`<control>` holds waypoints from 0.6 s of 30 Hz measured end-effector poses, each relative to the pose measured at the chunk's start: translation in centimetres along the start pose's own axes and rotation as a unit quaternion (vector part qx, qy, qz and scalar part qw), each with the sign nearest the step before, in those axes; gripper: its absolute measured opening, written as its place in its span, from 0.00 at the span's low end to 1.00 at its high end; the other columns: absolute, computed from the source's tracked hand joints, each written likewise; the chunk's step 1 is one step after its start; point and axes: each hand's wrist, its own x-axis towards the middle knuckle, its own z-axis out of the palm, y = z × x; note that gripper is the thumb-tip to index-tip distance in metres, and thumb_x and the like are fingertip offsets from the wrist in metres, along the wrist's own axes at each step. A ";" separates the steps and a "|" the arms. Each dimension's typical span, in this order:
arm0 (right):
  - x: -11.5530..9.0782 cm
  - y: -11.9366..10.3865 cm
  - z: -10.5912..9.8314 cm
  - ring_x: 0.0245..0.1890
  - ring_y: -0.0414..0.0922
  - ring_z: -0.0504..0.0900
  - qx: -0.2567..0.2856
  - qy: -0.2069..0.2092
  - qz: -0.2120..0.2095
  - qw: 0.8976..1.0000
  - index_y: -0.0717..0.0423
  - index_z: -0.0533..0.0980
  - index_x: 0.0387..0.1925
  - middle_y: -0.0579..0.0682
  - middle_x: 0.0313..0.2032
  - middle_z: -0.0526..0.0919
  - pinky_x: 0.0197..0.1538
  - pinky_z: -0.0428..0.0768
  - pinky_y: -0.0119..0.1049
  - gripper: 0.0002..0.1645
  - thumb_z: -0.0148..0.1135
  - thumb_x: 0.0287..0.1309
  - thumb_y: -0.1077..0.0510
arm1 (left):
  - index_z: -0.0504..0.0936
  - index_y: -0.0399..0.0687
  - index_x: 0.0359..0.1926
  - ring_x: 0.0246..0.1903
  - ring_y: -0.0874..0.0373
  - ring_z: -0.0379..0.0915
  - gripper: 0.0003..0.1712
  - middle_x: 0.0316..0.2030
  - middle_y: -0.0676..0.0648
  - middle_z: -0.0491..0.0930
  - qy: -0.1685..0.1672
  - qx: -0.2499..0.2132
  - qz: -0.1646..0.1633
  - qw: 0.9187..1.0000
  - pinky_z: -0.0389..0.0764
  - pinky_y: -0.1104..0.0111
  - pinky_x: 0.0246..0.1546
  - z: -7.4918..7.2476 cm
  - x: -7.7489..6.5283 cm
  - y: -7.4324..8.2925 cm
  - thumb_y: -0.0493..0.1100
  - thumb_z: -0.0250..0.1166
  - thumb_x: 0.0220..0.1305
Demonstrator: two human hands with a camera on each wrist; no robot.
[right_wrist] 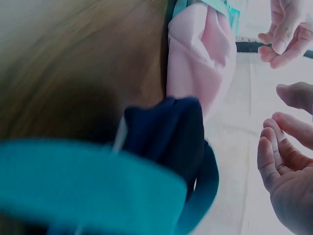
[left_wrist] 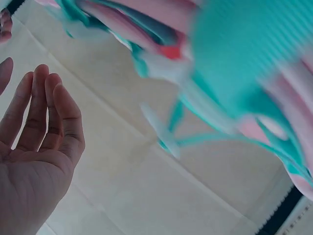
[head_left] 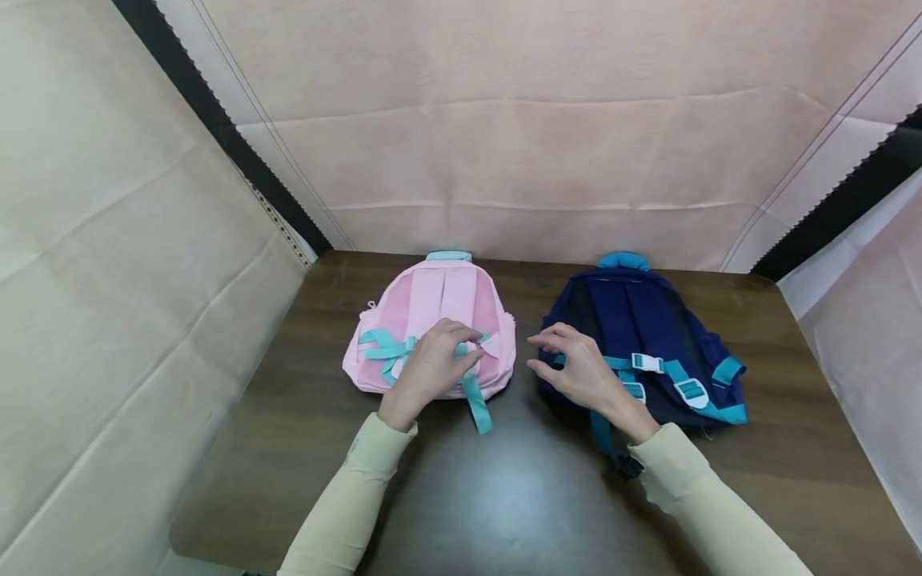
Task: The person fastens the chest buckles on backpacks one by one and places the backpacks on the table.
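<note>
A small pink backpack (head_left: pixel 385 364) with teal straps (head_left: pixel 475 400) lies on the table, its strap side up. My left hand (head_left: pixel 435 360) hovers over its lower middle, fingers extended and thumb apart, holding nothing. To its right lies a navy backpack (head_left: pixel 612 308) with bright blue straps and white buckles (head_left: pixel 648 363). Above that bag's left edge is my right hand (head_left: pixel 583 372), its fingers loosely bent with a gap to the thumb. The left wrist view shows the left palm (left_wrist: pixel 39 171) bare, and the right wrist view shows the right hand (right_wrist: pixel 288 166) likewise without anything in it.
Both bags lie on a dark brown wooden table (head_left: pixel 288 464). Pale fabric walls (head_left: pixel 519 160) rise behind it and at both sides, with black strips (head_left: pixel 230 128) at the corners. A blue strap with a black end (head_left: pixel 628 466) hangs toward the front from the navy bag.
</note>
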 end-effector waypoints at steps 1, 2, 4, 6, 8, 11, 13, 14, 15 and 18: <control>0.2 -0.1 0.3 0.46 0.57 0.89 0.000 -0.005 0.000 1.000 0.63 0.87 0.56 0.58 0.48 0.88 0.50 0.90 0.55 0.19 0.77 0.64 0.62 | 0.92 0.40 0.54 0.51 0.47 0.85 0.17 0.49 0.42 0.93 -0.001 0.002 -0.008 1.000 0.90 0.56 0.55 -0.3 -0.1 -0.3 0.40 0.80 0.66; 0.5 -0.3 0.6 0.46 0.58 0.89 0.001 -0.010 0.002 1.000 0.63 0.87 0.56 0.59 0.48 0.88 0.50 0.90 0.55 0.19 0.77 0.65 0.62 | 0.92 0.40 0.54 0.52 0.47 0.85 0.17 0.49 0.42 0.93 -0.001 0.007 -0.014 1.000 0.90 0.56 0.55 -0.6 -0.2 -0.6 0.40 0.79 0.66; 1.1 -0.5 1.1 0.47 0.58 0.88 0.002 -0.020 0.003 1.000 0.63 0.87 0.56 0.60 0.49 0.88 0.51 0.90 0.56 0.20 0.76 0.65 0.61 | 0.92 0.40 0.54 0.52 0.47 0.85 0.17 0.50 0.42 0.93 -0.001 0.015 -0.027 1.000 0.90 0.55 0.55 -1.2 -0.5 -1.3 0.40 0.79 0.66; 1.7 -0.8 1.7 0.47 0.58 0.87 0.004 -0.031 0.003 1.000 0.64 0.87 0.57 0.60 0.49 0.88 0.52 0.90 0.56 0.20 0.76 0.66 0.61 | 0.92 0.39 0.54 0.52 0.46 0.85 0.17 0.50 0.41 0.92 0.000 0.020 -0.038 0.999 0.90 0.55 0.55 -1.8 -0.8 -1.9 0.40 0.79 0.66; 2.4 -1.2 2.2 0.45 0.58 0.86 0.008 -0.041 0.001 0.999 0.64 0.87 0.57 0.61 0.49 0.88 0.49 0.91 0.52 0.20 0.76 0.66 0.60 | 0.91 0.38 0.54 0.52 0.44 0.85 0.17 0.51 0.40 0.92 0.000 0.025 -0.045 0.999 0.89 0.54 0.55 -2.3 -1.0 -2.7 0.40 0.79 0.67; 3.3 -1.6 3.0 0.41 0.54 0.85 0.015 -0.052 -0.005 0.998 0.64 0.87 0.58 0.59 0.48 0.88 0.44 0.90 0.45 0.21 0.76 0.67 0.59 | 0.91 0.37 0.56 0.53 0.44 0.85 0.19 0.52 0.39 0.91 -0.001 0.034 -0.059 0.998 0.89 0.53 0.56 -2.9 -1.3 -3.8 0.40 0.78 0.67; 3.9 -2.0 3.5 0.41 0.52 0.85 0.023 -0.060 -0.009 0.998 0.64 0.87 0.58 0.59 0.48 0.87 0.43 0.90 0.42 0.21 0.76 0.67 0.59 | 0.90 0.36 0.56 0.53 0.44 0.84 0.19 0.51 0.38 0.91 -0.002 0.044 -0.070 0.997 0.89 0.53 0.55 -3.1 -1.5 -4.6 0.39 0.78 0.67; 4.2 -2.1 3.8 0.42 0.52 0.85 0.027 -0.064 -0.011 0.998 0.64 0.87 0.59 0.59 0.48 0.88 0.44 0.90 0.41 0.21 0.76 0.67 0.60 | 0.90 0.37 0.57 0.53 0.44 0.84 0.19 0.51 0.38 0.91 -0.004 0.050 -0.076 0.996 0.89 0.53 0.56 -3.3 -1.6 -4.9 0.39 0.78 0.67; 4.5 -2.3 4.1 0.43 0.52 0.85 0.029 -0.067 -0.014 0.997 0.64 0.87 0.58 0.59 0.49 0.88 0.45 0.90 0.42 0.21 0.76 0.67 0.60 | 0.90 0.37 0.57 0.53 0.44 0.84 0.20 0.51 0.38 0.90 -0.007 0.053 -0.083 0.995 0.89 0.53 0.56 -3.4 -1.7 -5.2 0.39 0.78 0.67; 5.4 -2.7 4.8 0.48 0.54 0.86 0.030 -0.084 -0.017 0.996 0.65 0.86 0.59 0.61 0.50 0.88 0.52 0.91 0.47 0.22 0.76 0.67 0.59 | 0.90 0.38 0.58 0.55 0.44 0.82 0.20 0.53 0.38 0.88 -0.020 0.059 -0.099 0.993 0.88 0.53 0.57 -3.6 -2.0 -5.9 0.40 0.78 0.68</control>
